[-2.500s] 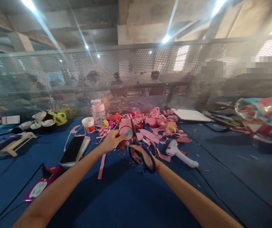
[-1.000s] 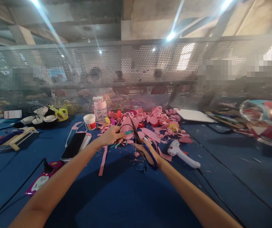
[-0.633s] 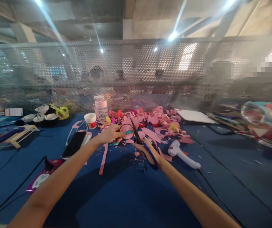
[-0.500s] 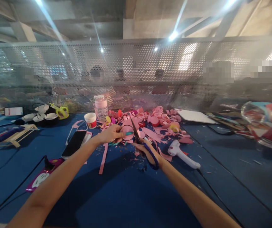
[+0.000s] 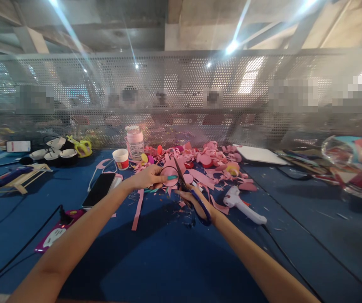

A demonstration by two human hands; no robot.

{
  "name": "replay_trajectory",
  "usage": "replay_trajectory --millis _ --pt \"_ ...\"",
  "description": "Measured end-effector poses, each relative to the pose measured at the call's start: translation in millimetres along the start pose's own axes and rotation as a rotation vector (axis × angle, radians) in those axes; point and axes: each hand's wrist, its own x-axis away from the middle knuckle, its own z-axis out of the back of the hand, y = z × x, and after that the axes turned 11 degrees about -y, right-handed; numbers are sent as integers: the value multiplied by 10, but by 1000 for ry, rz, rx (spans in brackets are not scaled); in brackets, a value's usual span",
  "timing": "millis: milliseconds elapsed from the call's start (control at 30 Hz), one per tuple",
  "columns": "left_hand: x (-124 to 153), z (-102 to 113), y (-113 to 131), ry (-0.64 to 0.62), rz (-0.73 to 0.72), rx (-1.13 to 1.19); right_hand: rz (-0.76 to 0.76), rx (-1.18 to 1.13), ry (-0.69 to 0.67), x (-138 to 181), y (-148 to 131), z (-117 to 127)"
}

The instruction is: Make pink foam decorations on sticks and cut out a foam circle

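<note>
My left hand pinches a pink paper piece with a dark circle drawn on it, thumb with a teal nail on top. My right hand is closed in the blue handles of a pair of scissors, whose dark blades point up along the right edge of the pink piece. Both hands hover over a blue table, just in front of a heap of pink paper scraps.
A white glue gun lies right of my hands. A phone, a small white cup and a pink-lidded jar sit to the left. A purple power strip with cables is near left. A perforated metal screen closes the table's far side, people behind it.
The hands have lowered slightly and the pink piece has turned in my left hand while the scissors stay at its edge. The view has shifted a little.
</note>
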Motion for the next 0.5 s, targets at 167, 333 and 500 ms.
replay_trajectory --millis 167,333,500 --pt "9 12 2 -10 -3 -5 -16 14 1 -6 53 19" --pt "17 23 11 -21 -5 -33 -29 49 -20 -9 56 33" --pt "27 52 -3 -48 -14 -66 0 88 28 -12 74 40"
